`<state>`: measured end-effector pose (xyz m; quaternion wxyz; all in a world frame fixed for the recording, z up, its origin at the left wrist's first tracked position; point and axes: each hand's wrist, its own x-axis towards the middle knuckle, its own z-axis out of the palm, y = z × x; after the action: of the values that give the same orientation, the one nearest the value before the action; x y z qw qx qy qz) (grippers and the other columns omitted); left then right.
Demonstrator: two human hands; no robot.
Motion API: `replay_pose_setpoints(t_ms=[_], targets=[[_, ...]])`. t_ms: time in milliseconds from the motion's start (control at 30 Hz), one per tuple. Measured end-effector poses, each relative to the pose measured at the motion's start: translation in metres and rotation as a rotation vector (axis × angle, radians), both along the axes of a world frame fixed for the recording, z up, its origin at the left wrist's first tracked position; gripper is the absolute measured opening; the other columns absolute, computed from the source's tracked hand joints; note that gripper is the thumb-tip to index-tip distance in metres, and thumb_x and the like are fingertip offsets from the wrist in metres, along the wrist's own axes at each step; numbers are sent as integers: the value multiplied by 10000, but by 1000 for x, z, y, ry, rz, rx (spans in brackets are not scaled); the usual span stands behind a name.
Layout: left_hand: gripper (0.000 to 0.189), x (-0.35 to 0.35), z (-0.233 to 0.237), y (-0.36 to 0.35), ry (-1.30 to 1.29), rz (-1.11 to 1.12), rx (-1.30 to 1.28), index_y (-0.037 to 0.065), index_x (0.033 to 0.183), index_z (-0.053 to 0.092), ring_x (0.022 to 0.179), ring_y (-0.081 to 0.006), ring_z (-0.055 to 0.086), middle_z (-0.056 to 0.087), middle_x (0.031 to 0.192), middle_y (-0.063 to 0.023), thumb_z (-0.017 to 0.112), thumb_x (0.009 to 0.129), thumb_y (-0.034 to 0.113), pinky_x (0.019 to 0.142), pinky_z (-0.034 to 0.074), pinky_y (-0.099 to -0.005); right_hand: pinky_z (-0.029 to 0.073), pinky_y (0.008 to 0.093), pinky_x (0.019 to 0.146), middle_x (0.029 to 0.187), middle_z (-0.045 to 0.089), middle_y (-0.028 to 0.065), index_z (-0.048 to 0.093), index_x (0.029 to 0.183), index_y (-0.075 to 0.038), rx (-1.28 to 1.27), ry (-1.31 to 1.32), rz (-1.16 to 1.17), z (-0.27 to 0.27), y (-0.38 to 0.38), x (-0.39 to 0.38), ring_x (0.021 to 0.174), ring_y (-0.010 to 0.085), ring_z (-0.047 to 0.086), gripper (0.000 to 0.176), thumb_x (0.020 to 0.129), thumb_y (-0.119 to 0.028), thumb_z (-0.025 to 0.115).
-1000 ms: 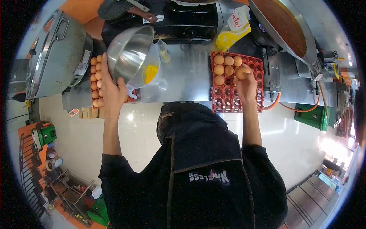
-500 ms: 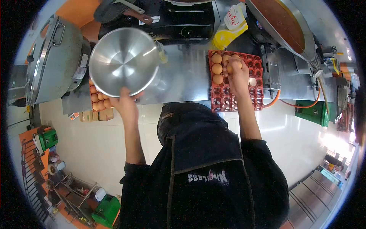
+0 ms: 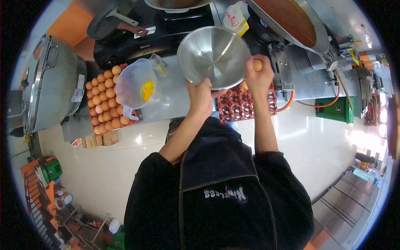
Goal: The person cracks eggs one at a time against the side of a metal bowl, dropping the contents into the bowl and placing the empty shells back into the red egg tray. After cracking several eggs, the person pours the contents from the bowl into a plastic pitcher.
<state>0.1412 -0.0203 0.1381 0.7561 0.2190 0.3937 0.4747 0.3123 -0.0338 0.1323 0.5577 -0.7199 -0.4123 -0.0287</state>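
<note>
My left hand [image 3: 201,100] grips the near rim of a shiny steel mixing bowl [image 3: 212,58], which looks bare inside. Beside the bowl's right rim, my right hand [image 3: 259,75] is closed round a brown egg [image 3: 258,65]. Beneath the bowl and right hand lies a red egg tray [image 3: 237,109], its back part hidden; another brown egg [image 3: 243,86] peeks out there. Left of the bowl stands a clear plastic jug [image 3: 129,85] with something yellow in it. A tray filled with brown eggs [image 3: 104,100] sits further left, partly behind the jug.
A large pot [image 3: 54,79] stands at far left. Behind the counter [image 3: 168,89] is a black gas stove [image 3: 125,52] with pans. A wide pan of red-brown sauce [image 3: 291,21] is at back right, near a yellow-white pouch [image 3: 236,18]. An orange hose [image 3: 287,102] runs along the right.
My left hand has brought the bowl rightward, from above the left egg tray to above the right one, uncovering the jug. My right hand has lifted an egg from the right tray.
</note>
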Motion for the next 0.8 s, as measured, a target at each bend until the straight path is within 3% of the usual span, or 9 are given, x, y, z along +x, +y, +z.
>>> replay_pose_setpoints(t_ms=[200, 300, 333, 433, 467, 533, 633, 800], targets=[[598, 4, -28, 6, 41, -82, -31, 106, 1389, 305, 982, -270, 671, 542, 1258, -168, 481, 835, -34, 644, 654, -360, 545, 361, 738, 843, 698, 186, 676, 944, 3, -159, 121, -88, 27, -8, 19, 780, 260, 695, 224, 819, -174, 731], [638, 11, -32, -5, 79, -107, -96, 137, 1411, 238, 1014, -281, 658, 499, 1295, -167, 477, 843, -32, 650, 653, -363, 533, 391, 758, 936, 683, 198, 610, 1120, -17, -401, -192, 447, 27, -3, 31, 840, 325, 681, 367, 850, -235, 729], [638, 13, -34, -8, 78, -115, -97, 137, 1411, 238, 1014, -281, 658, 499, 1295, -167, 477, 843, -32, 650, 653, -363, 533, 391, 758, 936, 683, 198, 610, 1120, -17, -403, -191, 439, 19, 1, 31, 840, 325, 681, 367, 850, -235, 729], [664, 17, -34, -15, 75, -195, -117, 147, 1411, 207, 1039, -303, 634, 466, 1294, -155, 478, 830, -28, 665, 657, -382, 517, 496, 731, 981, 659, 253, 546, 1067, -19, -491, -533, 717, -7, 16, 20, 863, 445, 647, 334, 918, -295, 660], [664, 18, -36, -16, 72, -190, -118, 147, 1411, 207, 1039, -303, 634, 466, 1294, -155, 478, 830, -28, 665, 657, -382, 517, 496, 731, 981, 659, 253, 546, 1067, -19, -492, -537, 721, -12, 16, 19, 863, 445, 647, 334, 918, -295, 660], [761, 18, -44, -17, 30, -247, -78, 164, 1485, 88, 1185, -368, 534, 320, 1409, -181, 426, 841, -59, 691, 676, -446, 525, 504, 726, 953, 655, 256, 525, 1036, -16, -651, -572, 692, -19, 19, 13, 851, 439, 656, 345, 937, -330, 629], [762, 21, -51, -20, 112, -223, -84, 166, 1503, 86, 1254, -374, 476, 284, 1443, -178, 421, 855, -55, 702, 675, -454, 533, 500, 717, 918, 654, 253, 520, 1029, -17, -752, -626, 656, -23, 19, 6, 832, 439, 660, 359, 948, -354, 612], [779, 21, -52, -21, 64, -225, -59, 163, 1518, 66, 1282, -380, 446, 268, 1461, -173, 429, 863, -51, 701, 672, -461, 525, 526, 675, 830, 662, 245, 520, 1039, -46, -706, -579, 677, -37, 24, 12, 820, 427, 668, 380, 958, -411, 591]])
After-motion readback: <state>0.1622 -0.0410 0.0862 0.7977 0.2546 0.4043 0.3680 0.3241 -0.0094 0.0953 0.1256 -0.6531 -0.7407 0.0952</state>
